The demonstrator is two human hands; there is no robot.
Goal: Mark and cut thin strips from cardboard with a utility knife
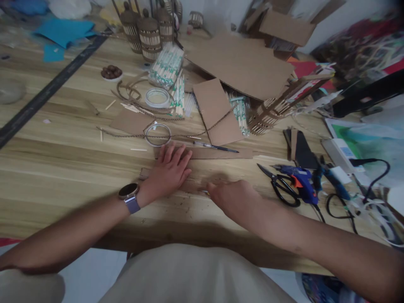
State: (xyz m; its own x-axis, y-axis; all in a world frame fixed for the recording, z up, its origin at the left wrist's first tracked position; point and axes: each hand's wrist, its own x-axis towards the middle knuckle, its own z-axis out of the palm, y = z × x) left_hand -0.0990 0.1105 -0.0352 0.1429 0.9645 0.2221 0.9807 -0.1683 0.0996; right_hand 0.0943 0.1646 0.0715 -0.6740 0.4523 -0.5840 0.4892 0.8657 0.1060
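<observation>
My left hand (169, 171) lies flat on the wooden table, fingers spread, across a brown strip (144, 173) whose end shows by the wrist. Its fingertips reach the edge of a longer cardboard strip (217, 153). On that strip rests a black pen (221, 148). To the right, my right hand (235, 195) is closed in a grip low over the tabletop. A small pale tip (204, 192) pokes out by its fingers; the rest of what it holds is hidden. Small brown crumbs (188, 209) are scattered between the hands and the near edge.
Black-handled scissors (282, 187) and a blue glue gun (298, 181) lie at right. Beyond the hands are tape rolls (157, 97), cardboard sheets (240, 63), wrapped sticks (167, 65) and a bowl of brown beads (111, 73). A long dark ruler (53, 86) lies left; lantern-like bamboo pieces (150, 38) stand behind.
</observation>
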